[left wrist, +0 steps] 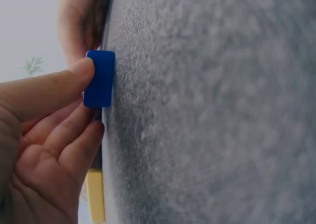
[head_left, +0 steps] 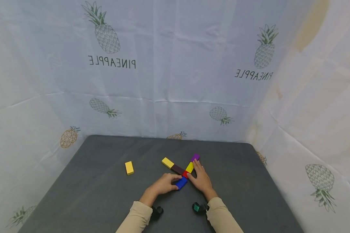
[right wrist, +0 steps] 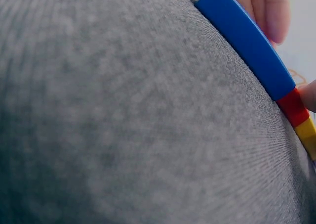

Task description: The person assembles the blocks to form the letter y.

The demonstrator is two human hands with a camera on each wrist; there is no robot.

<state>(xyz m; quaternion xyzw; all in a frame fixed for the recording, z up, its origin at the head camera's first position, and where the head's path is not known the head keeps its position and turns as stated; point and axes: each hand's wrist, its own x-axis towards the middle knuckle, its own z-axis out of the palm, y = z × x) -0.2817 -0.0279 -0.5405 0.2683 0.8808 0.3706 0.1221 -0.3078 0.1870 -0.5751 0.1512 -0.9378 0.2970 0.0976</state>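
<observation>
My left hand [head_left: 163, 184] pinches a blue block [left wrist: 99, 79] between thumb and fingers, with the block against the tabletop. The blue block's far end meets a small red block [right wrist: 294, 108]. From the red block, a yellow block [head_left: 189, 167] and a purple block [head_left: 195, 157] run off to the far right, and a dark brown block [head_left: 177, 170] and a pale yellow block [head_left: 167, 162] to the far left. My right hand [head_left: 202, 179] lies along the right side of the row. Its thumb touches the red block, and its extended fingers reach the yellow and purple blocks.
A separate yellow block [head_left: 129, 168] lies to the left on the dark grey table [head_left: 99, 200]. White curtains [head_left: 169, 77] with pineapple prints hang behind the table and at its sides. Dark wrist devices [head_left: 200, 208] sit near both sleeves.
</observation>
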